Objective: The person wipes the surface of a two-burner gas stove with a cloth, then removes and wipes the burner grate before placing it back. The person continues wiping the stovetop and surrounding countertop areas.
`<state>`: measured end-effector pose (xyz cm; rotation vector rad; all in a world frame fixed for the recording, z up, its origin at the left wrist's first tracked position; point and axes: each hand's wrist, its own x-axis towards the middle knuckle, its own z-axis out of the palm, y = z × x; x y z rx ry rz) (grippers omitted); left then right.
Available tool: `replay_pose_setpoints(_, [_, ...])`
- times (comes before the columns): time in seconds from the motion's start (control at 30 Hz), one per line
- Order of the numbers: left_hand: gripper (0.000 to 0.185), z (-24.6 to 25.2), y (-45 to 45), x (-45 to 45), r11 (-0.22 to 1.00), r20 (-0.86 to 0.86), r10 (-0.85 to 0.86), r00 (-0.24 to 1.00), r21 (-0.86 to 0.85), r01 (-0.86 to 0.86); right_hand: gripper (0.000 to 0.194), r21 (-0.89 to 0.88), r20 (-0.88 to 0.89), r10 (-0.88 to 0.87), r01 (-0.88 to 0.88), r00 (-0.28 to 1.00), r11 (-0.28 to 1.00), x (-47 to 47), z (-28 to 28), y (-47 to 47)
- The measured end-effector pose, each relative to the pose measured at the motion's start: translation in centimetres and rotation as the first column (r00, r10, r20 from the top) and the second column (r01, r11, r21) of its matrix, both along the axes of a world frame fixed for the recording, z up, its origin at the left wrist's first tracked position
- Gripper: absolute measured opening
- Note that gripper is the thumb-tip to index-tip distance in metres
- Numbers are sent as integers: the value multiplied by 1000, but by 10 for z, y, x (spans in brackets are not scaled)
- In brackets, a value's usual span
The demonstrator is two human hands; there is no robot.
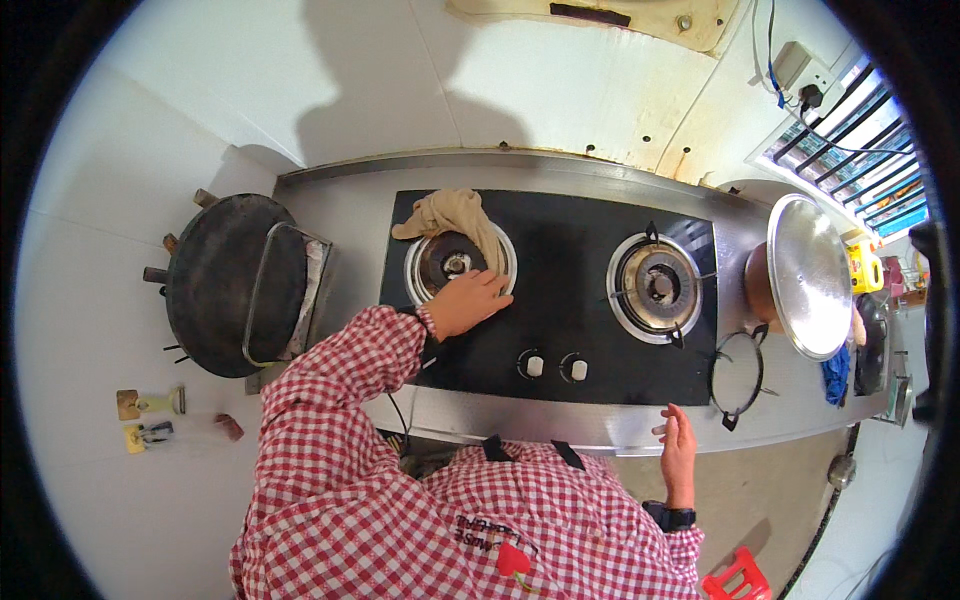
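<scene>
My left hand [469,301] rests over the near right edge of the left burner [433,271] on a black gas hob [559,300]. A crumpled tan cloth [450,212] is draped over that burner's far rim. Its lower tail meets my left fingertips, but I cannot tell whether they grip it. The left burner shows no pot ring on it. My right hand [679,454] hovers at the counter's front edge, empty, fingers raised. Beside the hob's right edge lies a black pot-support ring [759,367]. The right burner [661,286] has support prongs around it.
Two white knobs [535,366] sit at the hob's front. At the left, a round dark board [232,285] leans upright in a metal rack [319,296]. To the right stands a pot with a shiny lid [810,277]. A red plastic stool [739,576] is on the floor.
</scene>
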<state>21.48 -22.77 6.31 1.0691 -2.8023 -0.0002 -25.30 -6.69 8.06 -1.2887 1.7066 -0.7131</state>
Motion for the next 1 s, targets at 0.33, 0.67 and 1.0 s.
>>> replay_pose_setpoints(0.33, [17,-12,-65,6,934,-216,260,941,303,-188,36,-2,-23,-48,48,999,999,-12,-9,13])
replay_pose_setpoints(0.67, [10,2,-33,54,347,-385,793,472,922,168,36,12,-23,-19,19,1000,1000,-7,-15,0])
replay_pose_setpoints(1.0, [14,-14,-13,38,379,-409,826,388,912,155,35,6,-53,35,-35,998,999,-5,-15,-19])
